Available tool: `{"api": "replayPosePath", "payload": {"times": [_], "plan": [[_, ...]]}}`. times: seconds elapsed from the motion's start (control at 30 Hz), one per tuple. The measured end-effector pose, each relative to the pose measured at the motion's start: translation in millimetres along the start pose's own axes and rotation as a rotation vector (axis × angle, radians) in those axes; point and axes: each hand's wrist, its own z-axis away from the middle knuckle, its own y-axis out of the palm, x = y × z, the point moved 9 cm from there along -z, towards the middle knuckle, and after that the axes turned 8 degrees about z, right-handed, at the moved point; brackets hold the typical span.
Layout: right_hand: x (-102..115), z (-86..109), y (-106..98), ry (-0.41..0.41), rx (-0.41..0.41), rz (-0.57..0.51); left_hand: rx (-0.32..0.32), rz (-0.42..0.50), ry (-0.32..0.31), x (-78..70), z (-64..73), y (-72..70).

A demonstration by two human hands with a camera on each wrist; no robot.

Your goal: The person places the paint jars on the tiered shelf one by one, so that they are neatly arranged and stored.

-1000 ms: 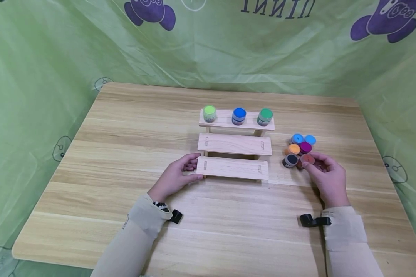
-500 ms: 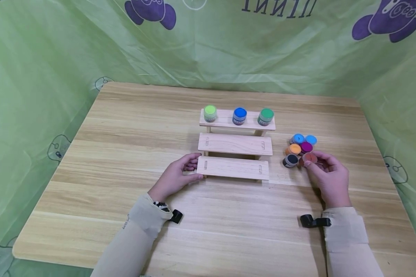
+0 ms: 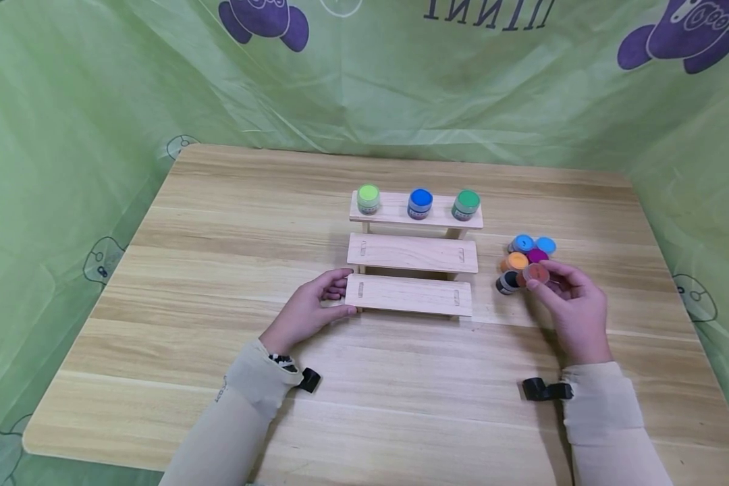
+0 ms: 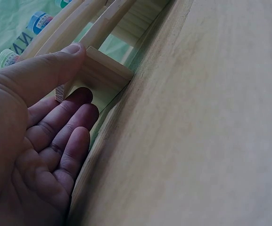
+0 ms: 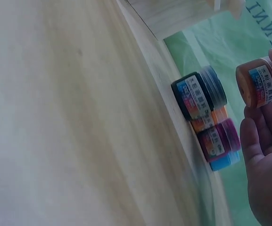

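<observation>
My right hand [image 3: 574, 310] pinches a brown paint jar [image 5: 256, 84] between thumb and fingers. In the right wrist view the jar is tipped and raised off the table. My left hand [image 3: 310, 304] grips the left end of the lowest step of a three-step wooden display stand [image 3: 410, 295], thumb at its front corner, index finger at the back. The other fingers [image 4: 74, 150] curl loosely beside the stand's leg. On the top step stand a light green jar [image 3: 368, 200], a blue jar [image 3: 420, 204] and a green jar [image 3: 465, 205].
Right of the stand several paint jars cluster: black [image 3: 507, 283], orange [image 3: 514, 262], purple [image 3: 538, 256] and two light blue, including one jar [image 3: 545, 246] at the back right. A green printed curtain [image 3: 340, 101] hangs behind the wooden table [image 3: 219, 216].
My right hand has lifted the brown jar and moved it slightly left, so it now overlaps the black jar in the head view. My left hand and the stand have stayed put.
</observation>
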Motion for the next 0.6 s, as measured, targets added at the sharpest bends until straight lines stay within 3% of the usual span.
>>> {"api": "replayPosePath", "payload": {"times": [0.6], "plan": [[19.5,8.9,23.3,-0.085,0.070,0.016,-0.002,0.008,-0.014,-0.4,1.4,-0.4]]}}
